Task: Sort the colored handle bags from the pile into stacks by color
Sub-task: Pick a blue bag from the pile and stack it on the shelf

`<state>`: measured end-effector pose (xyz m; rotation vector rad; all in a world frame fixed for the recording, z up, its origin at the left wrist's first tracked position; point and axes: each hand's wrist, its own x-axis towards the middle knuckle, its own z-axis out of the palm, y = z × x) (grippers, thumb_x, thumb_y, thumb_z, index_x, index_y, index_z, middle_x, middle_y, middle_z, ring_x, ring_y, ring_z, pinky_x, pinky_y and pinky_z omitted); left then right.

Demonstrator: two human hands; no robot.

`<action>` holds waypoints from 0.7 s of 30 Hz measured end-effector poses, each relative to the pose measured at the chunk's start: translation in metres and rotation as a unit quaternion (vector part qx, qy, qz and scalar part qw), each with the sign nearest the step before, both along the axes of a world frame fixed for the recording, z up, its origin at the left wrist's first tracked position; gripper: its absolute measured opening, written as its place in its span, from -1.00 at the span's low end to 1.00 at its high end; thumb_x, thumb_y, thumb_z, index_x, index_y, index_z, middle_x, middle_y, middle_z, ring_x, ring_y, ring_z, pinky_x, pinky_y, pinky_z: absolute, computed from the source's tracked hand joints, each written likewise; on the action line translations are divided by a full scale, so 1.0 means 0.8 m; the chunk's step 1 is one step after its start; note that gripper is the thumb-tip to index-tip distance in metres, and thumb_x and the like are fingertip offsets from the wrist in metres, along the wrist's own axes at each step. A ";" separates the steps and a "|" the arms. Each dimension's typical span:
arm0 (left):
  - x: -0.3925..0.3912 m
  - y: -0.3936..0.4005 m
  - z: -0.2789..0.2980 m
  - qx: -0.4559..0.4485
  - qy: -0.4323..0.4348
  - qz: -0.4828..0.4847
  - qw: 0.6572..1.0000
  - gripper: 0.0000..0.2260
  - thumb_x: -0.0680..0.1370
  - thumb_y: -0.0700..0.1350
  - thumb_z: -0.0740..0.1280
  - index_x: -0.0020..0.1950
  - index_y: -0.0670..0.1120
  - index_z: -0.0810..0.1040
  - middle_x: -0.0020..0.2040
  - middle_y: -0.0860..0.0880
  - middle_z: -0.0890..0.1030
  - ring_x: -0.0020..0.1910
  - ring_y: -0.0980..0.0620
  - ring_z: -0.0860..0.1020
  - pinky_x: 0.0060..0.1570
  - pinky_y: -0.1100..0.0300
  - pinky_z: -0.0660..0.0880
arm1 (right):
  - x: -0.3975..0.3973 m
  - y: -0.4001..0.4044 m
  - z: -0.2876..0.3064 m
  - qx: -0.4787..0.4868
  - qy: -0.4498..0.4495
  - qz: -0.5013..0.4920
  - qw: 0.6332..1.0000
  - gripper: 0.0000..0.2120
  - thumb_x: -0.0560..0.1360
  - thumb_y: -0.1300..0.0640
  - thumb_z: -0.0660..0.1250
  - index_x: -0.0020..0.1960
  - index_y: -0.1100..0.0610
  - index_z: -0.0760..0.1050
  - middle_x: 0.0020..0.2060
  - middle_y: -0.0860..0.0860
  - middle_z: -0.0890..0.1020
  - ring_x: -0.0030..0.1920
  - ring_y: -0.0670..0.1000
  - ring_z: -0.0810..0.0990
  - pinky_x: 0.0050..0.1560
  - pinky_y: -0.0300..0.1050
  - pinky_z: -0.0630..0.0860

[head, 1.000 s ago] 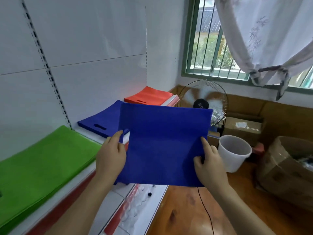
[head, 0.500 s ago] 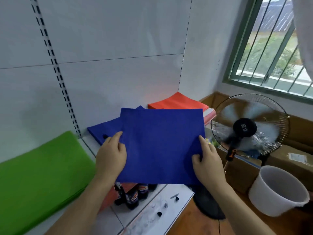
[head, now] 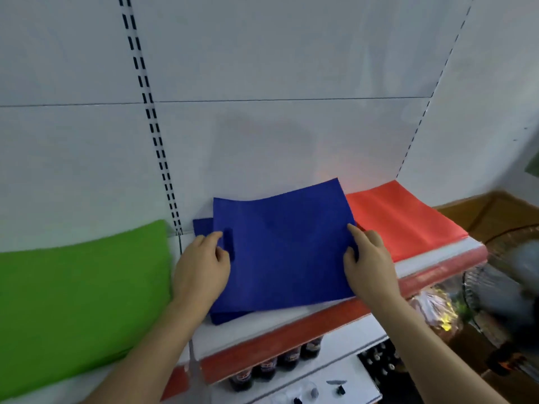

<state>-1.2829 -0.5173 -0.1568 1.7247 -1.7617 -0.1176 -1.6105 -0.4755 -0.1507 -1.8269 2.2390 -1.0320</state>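
Observation:
A blue handle bag (head: 285, 243) lies over the blue stack (head: 202, 225) on the white shelf (head: 262, 325), its far edge still curled up. My left hand (head: 201, 266) grips the bag's left edge beside the handle slot. My right hand (head: 369, 258) pinches its right edge. To the left lies the green stack (head: 78, 301). An orange-red stack (head: 399, 217) sits to the right, touching the blue bag's edge.
The white back wall with slotted uprights (head: 151, 118) rises right behind the stacks. Dark bottles (head: 268, 368) stand on the lower shelf below. A standing fan (head: 501, 293) and brown cardboard (head: 490, 211) are at the right.
Both hands carried the blue bag forward and down onto the blue stack on the shelf. The view turned left, so the window and bucket left the frame.

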 end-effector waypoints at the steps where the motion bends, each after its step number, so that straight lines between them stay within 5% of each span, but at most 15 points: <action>1: -0.001 0.000 -0.003 0.004 -0.009 0.018 1.000 -0.62 0.61 -0.12 0.24 0.42 -0.06 0.56 0.19 -0.09 0.63 0.09 -0.11 0.61 0.02 -0.04 0.59 | -0.003 -0.015 -0.003 0.000 0.004 0.016 1.000 -0.49 0.62 0.17 0.23 0.57 0.05 0.39 0.28 -0.01 0.47 0.14 0.13 0.57 0.09 0.13 0.57; 8: -0.014 0.014 -0.012 0.032 -0.092 0.121 0.988 -0.66 0.60 -0.16 0.29 0.36 -0.14 0.61 0.09 -0.13 0.64 0.00 -0.16 0.59 0.02 -0.07 0.58 | -0.016 -0.079 -0.022 0.020 0.036 0.109 0.993 -0.51 0.62 0.18 0.25 0.55 0.14 0.42 0.27 0.04 0.53 0.31 0.14 0.47 0.18 0.14 0.57; 21: -0.017 0.021 -0.009 0.073 -0.147 0.180 0.970 -0.72 0.64 -0.13 0.27 0.31 -0.14 0.62 0.10 -0.10 0.61 -0.04 -0.10 0.57 -0.10 0.01 0.54 | -0.009 -0.084 -0.035 0.082 0.114 0.157 0.978 -0.33 0.62 -0.18 0.25 0.60 0.17 0.30 0.43 0.08 0.48 0.39 0.19 0.43 0.37 0.09 0.47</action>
